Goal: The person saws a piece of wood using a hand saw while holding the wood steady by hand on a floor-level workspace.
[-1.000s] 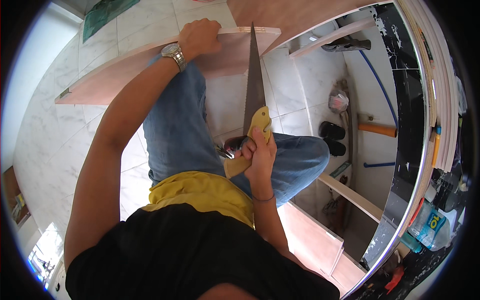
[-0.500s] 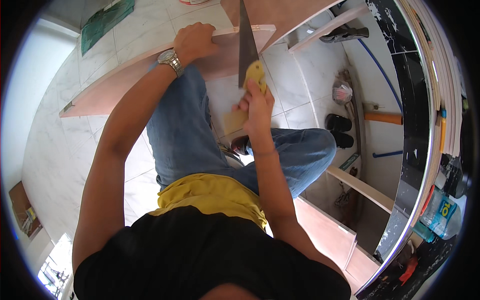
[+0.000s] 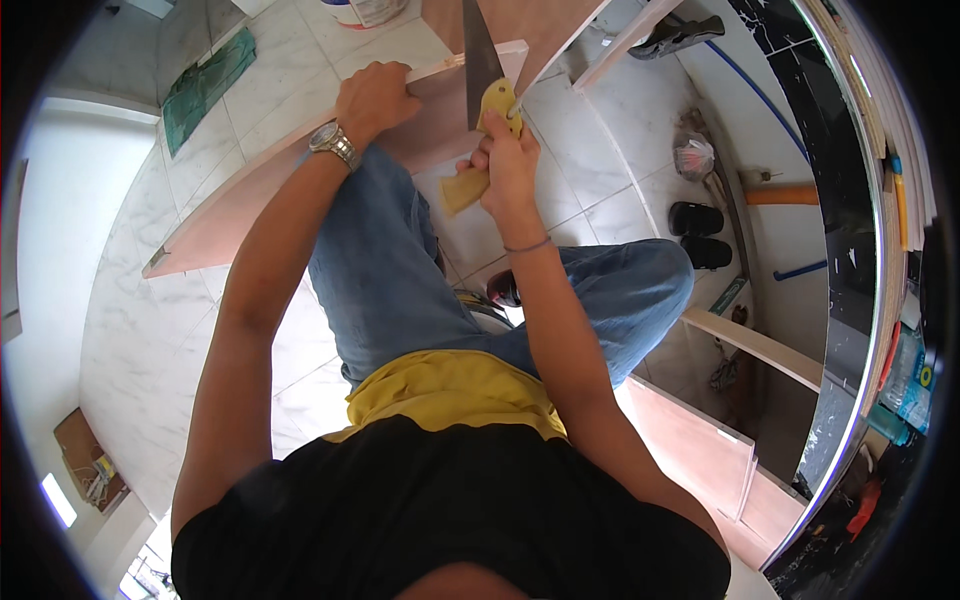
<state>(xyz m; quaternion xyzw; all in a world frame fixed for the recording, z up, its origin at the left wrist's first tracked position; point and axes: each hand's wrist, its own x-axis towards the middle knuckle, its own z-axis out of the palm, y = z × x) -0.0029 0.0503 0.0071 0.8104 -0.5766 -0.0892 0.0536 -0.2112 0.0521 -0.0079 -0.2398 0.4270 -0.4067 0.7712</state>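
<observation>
A long pinkish wooden board (image 3: 262, 190) stands slanted across my lap, its far end up near the top middle. My left hand (image 3: 374, 100), with a metal watch on the wrist, is closed over the board's upper edge. In my right hand (image 3: 512, 168) is a handsaw (image 3: 498, 100), gripped by its yellowish handle. Its dark blade points away from me and crosses the board's edge near the far right end. Whether its teeth have cut into the wood, I cannot tell.
Another wooden panel (image 3: 560, 30) lies beyond the saw. A white bucket (image 3: 362, 10) and a green sheet (image 3: 208, 90) are on the tiled floor. To the right are black slippers (image 3: 697, 235), an orange pipe (image 3: 782, 195) and a black counter edge (image 3: 850, 270). More boards (image 3: 690, 430) lie beside my right hip.
My right hand has pushed the saw forward, away from me, over the board's edge. My left hand keeps its hold on the board. The whole view has shifted slightly.
</observation>
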